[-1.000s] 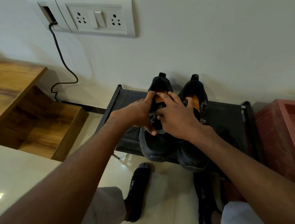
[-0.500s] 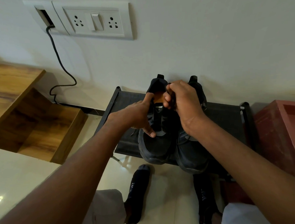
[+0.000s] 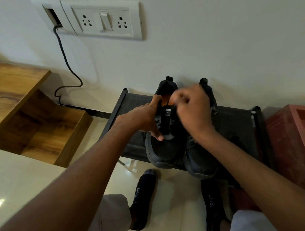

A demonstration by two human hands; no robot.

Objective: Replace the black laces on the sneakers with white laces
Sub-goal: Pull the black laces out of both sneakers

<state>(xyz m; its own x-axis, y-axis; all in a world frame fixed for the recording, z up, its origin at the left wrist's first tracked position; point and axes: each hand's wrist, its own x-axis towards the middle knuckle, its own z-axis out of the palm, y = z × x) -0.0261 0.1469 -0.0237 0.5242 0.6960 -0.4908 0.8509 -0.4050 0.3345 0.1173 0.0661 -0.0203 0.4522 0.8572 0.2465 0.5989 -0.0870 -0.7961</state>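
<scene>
While both hands work over the left sneaker [image 3: 164,148], the pair sits toes-out on a black rack [image 3: 130,105] against the wall. Left hand [image 3: 141,118] holds the left sneaker's near side: index finger laid along the collar, thumb pressing down on the upper by the lowest eyelets. Right hand [image 3: 194,110] is raised just right of it, fingers curled, blurred; it appears to pinch a black lace [image 3: 172,106] running down to the tongue, though the grip itself is smeared. Right sneaker [image 3: 200,158] lies under the right wrist, touching the left sneaker, heel against the wall. Orange insole [image 3: 166,99] shows between the two hands.

Below the hands: two feet in dark socks [image 3: 143,197] on a glossy tile floor [image 3: 28,173]. Left of the left forearm: wooden shelf unit [image 3: 35,124]. Right of the right forearm: red crate [image 3: 292,144], just beside the rack. Above the hands on the wall: socket panel [image 3: 105,21], with a black cable [image 3: 65,59] dropping from its left end toward the floor.
</scene>
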